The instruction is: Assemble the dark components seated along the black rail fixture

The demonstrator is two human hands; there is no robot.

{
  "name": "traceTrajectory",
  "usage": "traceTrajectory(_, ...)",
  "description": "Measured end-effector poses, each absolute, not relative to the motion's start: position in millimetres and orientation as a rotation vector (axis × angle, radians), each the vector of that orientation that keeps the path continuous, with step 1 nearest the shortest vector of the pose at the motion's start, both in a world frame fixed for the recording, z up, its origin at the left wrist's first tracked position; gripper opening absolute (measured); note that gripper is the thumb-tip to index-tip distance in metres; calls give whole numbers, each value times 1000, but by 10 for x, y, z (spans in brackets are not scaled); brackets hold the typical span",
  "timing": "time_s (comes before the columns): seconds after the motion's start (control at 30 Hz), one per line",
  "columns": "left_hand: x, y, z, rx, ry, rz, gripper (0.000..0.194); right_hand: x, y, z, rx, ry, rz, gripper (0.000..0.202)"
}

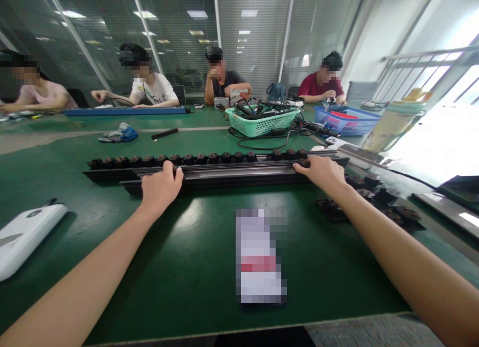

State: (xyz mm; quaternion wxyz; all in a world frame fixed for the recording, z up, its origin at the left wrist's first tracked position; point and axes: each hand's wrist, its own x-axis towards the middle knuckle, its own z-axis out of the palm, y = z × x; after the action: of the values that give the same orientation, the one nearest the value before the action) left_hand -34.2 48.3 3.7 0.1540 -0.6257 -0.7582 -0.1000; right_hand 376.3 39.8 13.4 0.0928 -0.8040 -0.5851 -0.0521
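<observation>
A long black metal rail [239,173] lies crosswise on the green table in front of me. My left hand [160,186] is closed round it near its left end, thumb on the near side. Toward the right end, my right hand [325,172] grips the same rail with fingers over its top edge. Just behind it stands a second black rail carrying a row of round black socket modules [202,159], with a gap in the row right of the middle. Loose black socket modules [385,192] lie beside my right forearm.
A pixelated, phone-like object [260,257] lies near me, a white device [33,237] at left. Beyond the rails are gloves [121,132], a short black strip [164,133], a green basket of cables [258,123], a blue basket [354,123] and a bottle [396,120]. Several people sit opposite.
</observation>
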Motion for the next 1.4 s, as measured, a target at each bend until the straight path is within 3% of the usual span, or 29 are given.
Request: traceTrajectory(1.4, -352, 479, 38, -1814, -2177, -310, 64, 3771, 413, 143, -2415, -1723, -143, 55)
